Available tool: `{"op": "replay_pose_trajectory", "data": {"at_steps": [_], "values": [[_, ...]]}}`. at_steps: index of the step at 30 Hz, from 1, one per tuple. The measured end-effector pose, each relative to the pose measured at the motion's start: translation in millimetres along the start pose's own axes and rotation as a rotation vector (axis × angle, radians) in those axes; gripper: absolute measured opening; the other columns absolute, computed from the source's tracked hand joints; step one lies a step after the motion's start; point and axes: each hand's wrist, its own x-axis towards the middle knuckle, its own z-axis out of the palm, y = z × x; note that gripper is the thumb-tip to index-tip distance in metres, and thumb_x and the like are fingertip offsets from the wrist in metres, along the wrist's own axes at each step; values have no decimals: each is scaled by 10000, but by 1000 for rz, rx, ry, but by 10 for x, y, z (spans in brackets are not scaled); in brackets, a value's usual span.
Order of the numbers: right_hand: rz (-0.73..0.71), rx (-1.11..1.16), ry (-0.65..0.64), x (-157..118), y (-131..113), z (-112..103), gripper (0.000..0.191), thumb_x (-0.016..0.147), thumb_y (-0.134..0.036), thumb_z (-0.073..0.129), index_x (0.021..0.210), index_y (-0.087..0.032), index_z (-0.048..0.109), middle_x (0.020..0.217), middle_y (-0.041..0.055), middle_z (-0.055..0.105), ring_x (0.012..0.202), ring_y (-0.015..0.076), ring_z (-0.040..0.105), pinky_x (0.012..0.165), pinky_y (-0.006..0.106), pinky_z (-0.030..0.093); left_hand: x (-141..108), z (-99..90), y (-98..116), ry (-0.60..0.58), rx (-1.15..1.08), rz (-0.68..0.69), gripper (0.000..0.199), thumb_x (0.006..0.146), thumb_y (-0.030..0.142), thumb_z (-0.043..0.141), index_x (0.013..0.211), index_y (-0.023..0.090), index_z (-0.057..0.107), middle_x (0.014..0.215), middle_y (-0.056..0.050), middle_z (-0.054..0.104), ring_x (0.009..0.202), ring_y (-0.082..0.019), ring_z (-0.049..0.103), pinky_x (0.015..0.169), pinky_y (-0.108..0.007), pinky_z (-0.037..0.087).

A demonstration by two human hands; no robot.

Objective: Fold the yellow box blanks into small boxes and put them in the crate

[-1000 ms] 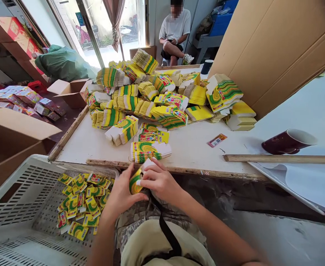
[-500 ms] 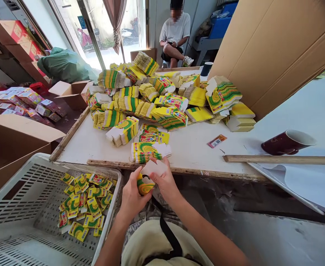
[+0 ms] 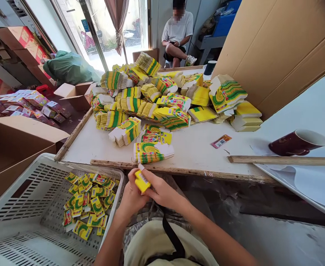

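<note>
One small yellow box (image 3: 142,181) was gripped between the left hand (image 3: 134,197) and the right hand (image 3: 163,188), just before the tabletop (image 3: 195,153). It was judged liable to be creased by too tight a squeeze. One maroon mug (image 3: 291,144) and one crate (image 3: 47,221) were counted; the crate's overlapped boxes (image 3: 83,229) could not be.

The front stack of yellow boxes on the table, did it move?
No. The front stack lies in the same spot just behind the table's wooden edge; only the whole picture shifted a little.
</note>
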Motion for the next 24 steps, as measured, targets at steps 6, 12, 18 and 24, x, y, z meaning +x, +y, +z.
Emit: {"op": "replay_pose_trajectory", "data": {"at_steps": [6,12,18,24], "values": [[-126,-286,55,3,8,-28,418,939,-93,453,1284,-251,627,1436,100,537,1314,210,533,1093,387,459,44,22,28,112,-2,-47,575,681,143,642,1168,222,346,1068,-84,558,888,-219,644,738,-355,536],[-98,-409,-61,30,28,-112,290,936,-150,535,1190,-223,655,1497,128,462,1359,259,483,1097,409,450,26,-117,-9,57,69,-53,521,677,119,650,1164,216,489,1083,-65,589,989,-231,611,862,-393,515],[20,-392,-266,36,-89,-250,215,871,-112,606,1026,-226,704,1346,99,569,1191,255,597,1015,398,489,-54,-181,2,-106,-31,-193,683,633,153,714,1266,213,466,1127,-65,656,1013,-234,647,899,-389,525],[135,-305,-220,49,-8,-188,109,737,-119,726,788,-212,751,1327,99,596,1160,306,609,1026,456,457,-76,-113,77,-142,17,-182,765,599,145,699,1315,183,434,1150,-110,667,1035,-280,649,918,-438,522]]}}
